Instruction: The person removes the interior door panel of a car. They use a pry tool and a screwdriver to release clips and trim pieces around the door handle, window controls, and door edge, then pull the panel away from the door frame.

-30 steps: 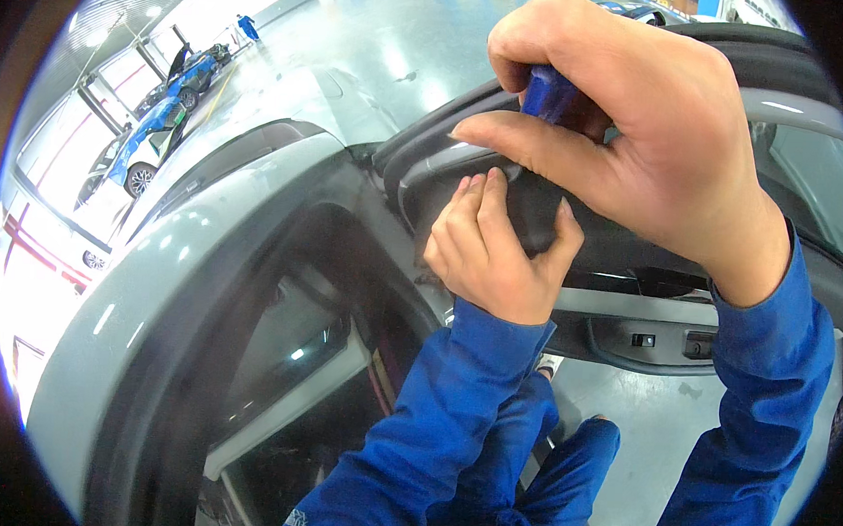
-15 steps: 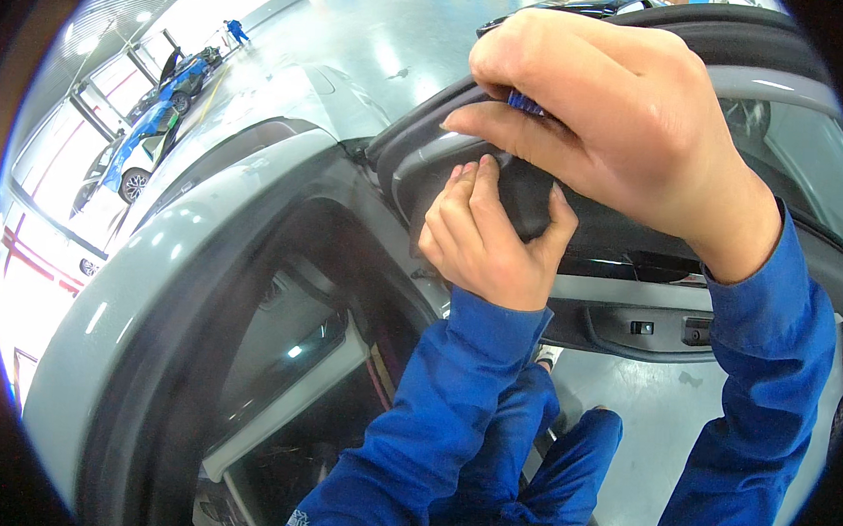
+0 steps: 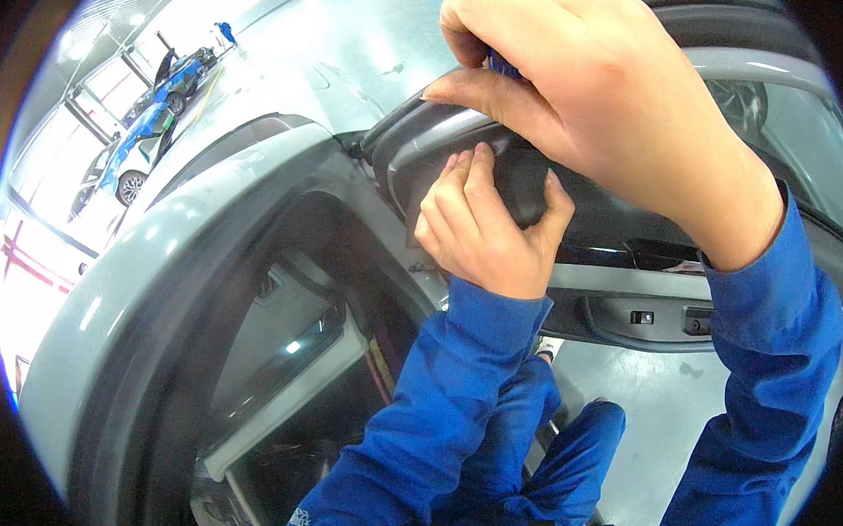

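My right hand (image 3: pixel 598 101) is closed round a blue object (image 3: pixel 504 62), probably a tool handle, mostly hidden by my fingers, above the upper part of an open car door. Below it, my left hand (image 3: pixel 487 224) rests its fingertips on the door's black trim (image 3: pixel 510 178), thumb apart from the other fingers. Further down the door is a grey armrest strip with a window switch (image 3: pixel 641 318).
The light-grey car body (image 3: pixel 98 343) and dark door opening fill the lower left. The door's window (image 3: pixel 794 138) is at upper right. Across the workshop floor (image 3: pixel 356 44) are blue-draped cars (image 3: pixel 145 129) and a distant person (image 3: pixel 225 33) in blue. My legs show below.
My right hand has moved up and left, with the blue object more hidden in it. My left hand has shifted slightly upward and left, still on the trim.
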Motion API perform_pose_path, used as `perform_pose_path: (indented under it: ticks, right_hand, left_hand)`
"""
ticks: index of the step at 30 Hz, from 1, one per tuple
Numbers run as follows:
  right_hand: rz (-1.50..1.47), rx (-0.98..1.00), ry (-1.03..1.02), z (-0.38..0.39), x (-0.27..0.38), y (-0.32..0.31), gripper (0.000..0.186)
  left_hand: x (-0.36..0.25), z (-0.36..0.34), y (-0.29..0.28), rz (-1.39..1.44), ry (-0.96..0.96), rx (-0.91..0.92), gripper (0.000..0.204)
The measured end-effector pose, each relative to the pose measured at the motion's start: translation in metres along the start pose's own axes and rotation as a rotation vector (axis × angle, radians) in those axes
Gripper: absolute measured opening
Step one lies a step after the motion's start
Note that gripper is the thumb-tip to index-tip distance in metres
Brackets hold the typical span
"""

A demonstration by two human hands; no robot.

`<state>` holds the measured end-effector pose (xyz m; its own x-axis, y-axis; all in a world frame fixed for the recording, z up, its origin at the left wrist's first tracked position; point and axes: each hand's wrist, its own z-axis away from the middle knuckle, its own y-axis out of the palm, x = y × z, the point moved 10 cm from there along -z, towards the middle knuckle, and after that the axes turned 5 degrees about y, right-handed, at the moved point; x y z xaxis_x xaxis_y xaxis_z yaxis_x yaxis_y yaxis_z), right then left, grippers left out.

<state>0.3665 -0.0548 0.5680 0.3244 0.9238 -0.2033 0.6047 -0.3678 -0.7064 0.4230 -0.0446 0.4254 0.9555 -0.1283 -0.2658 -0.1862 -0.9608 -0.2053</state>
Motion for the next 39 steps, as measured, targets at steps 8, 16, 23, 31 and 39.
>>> perform_pose_path:
  ticks: [8,16,23,31,39]
  right_hand:
    - [0.01,0.073,0.001,-0.005,0.0,0.01,0.026]
    - [0.273,-0.229,-0.17,-0.012,0.02,-0.019,0.022]
    - [0.567,0.165,0.112,-0.013,-0.014,0.011,0.021]
    - [0.377,-0.073,0.153,-0.013,-0.023,0.005,0.024]
    - [0.537,0.093,0.183,-0.015,-0.027,0.012,0.022]
  left_hand:
    - [0.001,0.001,0.001,-0.005,0.004,0.012,0.06]
    - [0.0,0.001,0.0,0.004,-0.004,0.008,0.06]
    - [0.0,0.001,0.0,-0.007,-0.001,0.005,0.058]
    - [0.002,0.004,0.002,0.012,0.009,0.003,0.059]
    - [0.008,-0.004,0.0,0.158,-0.005,0.083,0.056]
